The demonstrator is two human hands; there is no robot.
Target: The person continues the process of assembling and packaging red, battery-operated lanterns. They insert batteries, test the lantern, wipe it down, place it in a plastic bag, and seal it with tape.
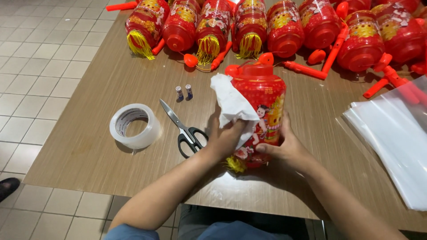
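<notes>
The person's left hand (224, 138) is pressing a crumpled white tissue (231, 104) against the side of a red plastic toy lantern (260, 109), its grip closed on the tissue's lower end. The right hand (284, 146) is cupping the lantern's lower right side, fingers wrapped around the body and clamping it. The lantern is being held close to the near edge of the brown wood-grain surface (89, 151), tilted a little away from the person, with its yellow tassel (234, 164) poking out below the hands.

Judging from this, the step in hand is wiping the lantern's printed body clean. The next move would call for the right hand to be turning the lantern while the left keeps the tissue flat on the curved wall, going gently over the printed wrap so that it is not being scuffed or lifted.

Just left of the hands, black-handled scissors (184, 131) are lying shut on the surface, and further left a roll of clear packing tape (134, 126) is lying flat. Two small batteries (184, 92) are standing upright beyond the scissors. A row of matching red lanterns (284, 29) with orange handles is lying on its sides along the far edge, and a stack of clear plastic bags (393, 133) is lying to the right.
</notes>
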